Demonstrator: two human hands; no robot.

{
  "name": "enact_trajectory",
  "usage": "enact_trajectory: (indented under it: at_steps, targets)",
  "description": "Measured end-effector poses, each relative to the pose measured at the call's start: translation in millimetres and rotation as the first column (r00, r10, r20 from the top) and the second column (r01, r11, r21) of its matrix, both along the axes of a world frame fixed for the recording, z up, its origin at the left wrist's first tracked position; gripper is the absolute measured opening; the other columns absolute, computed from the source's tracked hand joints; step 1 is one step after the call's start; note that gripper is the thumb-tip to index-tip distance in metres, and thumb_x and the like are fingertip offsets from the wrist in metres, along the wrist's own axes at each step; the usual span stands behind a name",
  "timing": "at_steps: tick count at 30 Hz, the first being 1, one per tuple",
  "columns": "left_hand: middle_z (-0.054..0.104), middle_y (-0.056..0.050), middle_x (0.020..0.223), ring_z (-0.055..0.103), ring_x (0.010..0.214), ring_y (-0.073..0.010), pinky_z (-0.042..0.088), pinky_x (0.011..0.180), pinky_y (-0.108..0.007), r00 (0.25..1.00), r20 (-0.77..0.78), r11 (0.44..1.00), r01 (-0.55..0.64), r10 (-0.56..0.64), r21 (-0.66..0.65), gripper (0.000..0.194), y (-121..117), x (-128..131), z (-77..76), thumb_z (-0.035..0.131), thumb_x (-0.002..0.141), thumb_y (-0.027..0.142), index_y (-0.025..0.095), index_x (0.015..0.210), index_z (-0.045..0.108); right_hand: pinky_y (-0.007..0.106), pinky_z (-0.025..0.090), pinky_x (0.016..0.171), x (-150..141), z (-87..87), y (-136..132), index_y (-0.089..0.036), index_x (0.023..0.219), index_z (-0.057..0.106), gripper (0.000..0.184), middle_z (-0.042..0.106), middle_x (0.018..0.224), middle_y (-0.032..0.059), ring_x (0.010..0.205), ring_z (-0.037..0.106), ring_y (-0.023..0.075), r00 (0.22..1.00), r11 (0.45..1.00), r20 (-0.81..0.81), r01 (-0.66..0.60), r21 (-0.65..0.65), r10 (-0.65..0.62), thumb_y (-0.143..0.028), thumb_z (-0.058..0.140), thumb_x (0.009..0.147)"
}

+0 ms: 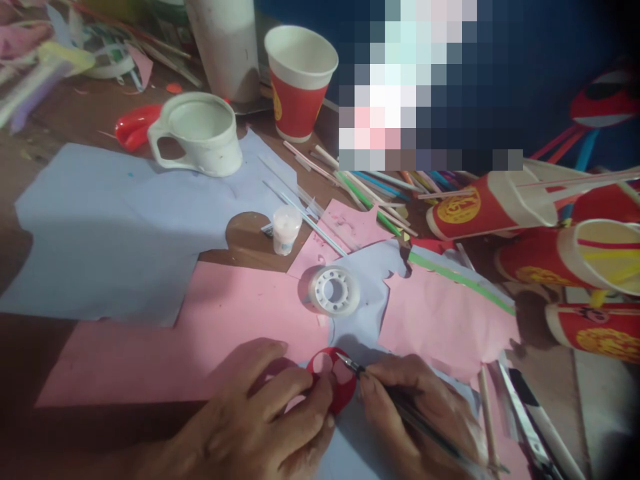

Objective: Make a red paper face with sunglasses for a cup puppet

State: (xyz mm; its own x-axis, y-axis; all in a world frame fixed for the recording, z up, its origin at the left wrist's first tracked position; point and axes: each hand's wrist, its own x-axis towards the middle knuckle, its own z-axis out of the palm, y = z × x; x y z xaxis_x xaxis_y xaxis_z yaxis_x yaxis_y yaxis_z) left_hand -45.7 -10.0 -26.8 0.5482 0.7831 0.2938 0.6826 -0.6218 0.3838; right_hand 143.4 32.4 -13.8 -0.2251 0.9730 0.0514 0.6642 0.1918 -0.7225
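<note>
My right hand (420, 413) grips a dark pen (420, 419) between thumb and fingers. The pen's tip touches, or nearly touches, a small red disc (344, 399) with pink ovals on its upper part. With bent fingers, my left hand (280, 413) holds this disc from the left; its thumb and fingertips cover part of it. Blue paper lies under the disc. Just beyond it stands a roll of clear tape (334, 291), near the edge of a large pink sheet (240, 300). A small white-lidded pot (287, 230) stands behind the tape.
A white mug (210, 137) and a red paper cup (303, 87) stand at the back. More red cups (535, 260) lie on the right. Scissors (525, 413) are beside my right hand. Straws (370, 193) and cut blue paper (110, 227) are scattered around.
</note>
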Motion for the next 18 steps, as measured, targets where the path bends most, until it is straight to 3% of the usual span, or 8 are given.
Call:
enact_trajectory:
  at_steps: [4,10,18]
  targets:
    - [0.065,0.002,0.108,0.052,0.086,-0.0154,0.033,0.092,-0.039,1.0,0.004,1.0,-0.01,0.01,-0.012,0.022,-0.2,0.2,-0.5,0.05,0.09,0.038,0.023,0.097,0.065,0.022,0.049,0.042,-3.4,0.9,3.2,-0.026,0.072,0.059,0.007,0.063,0.049,-0.0064,0.037,0.057,0.0111,0.998,0.997,-0.036,-0.052,0.048,0.054,-0.026,0.06,0.079]
    - [0.064,0.001,0.108,0.052,0.086,-0.0157,0.033,0.093,-0.04,1.0,-0.02,1.0,0.005,-0.005,-0.014,0.023,0.8,-0.2,0.8,0.054,0.087,0.039,0.022,0.099,0.065,0.019,0.046,0.035,-7.8,4.5,2.4,-0.024,0.068,0.063,0.017,0.065,0.049,-0.0042,0.039,0.059,0.0118,0.998,0.995,0.058,0.032,0.1,-0.038,-0.037,0.063,0.078]
    - [0.066,0.002,0.103,0.052,0.086,-0.0156,0.029,0.096,-0.04,1.0,-0.018,1.0,0.007,-0.007,0.003,0.022,3.0,0.0,-0.4,0.058,0.085,0.04,0.024,0.098,0.066,0.018,0.047,0.042,-0.6,1.7,3.2,-0.024,0.074,0.057,0.006,0.065,0.054,-0.0057,0.043,0.061,0.0105,0.99,0.99,-0.075,-0.115,0.083,0.121,-0.021,0.06,0.078]
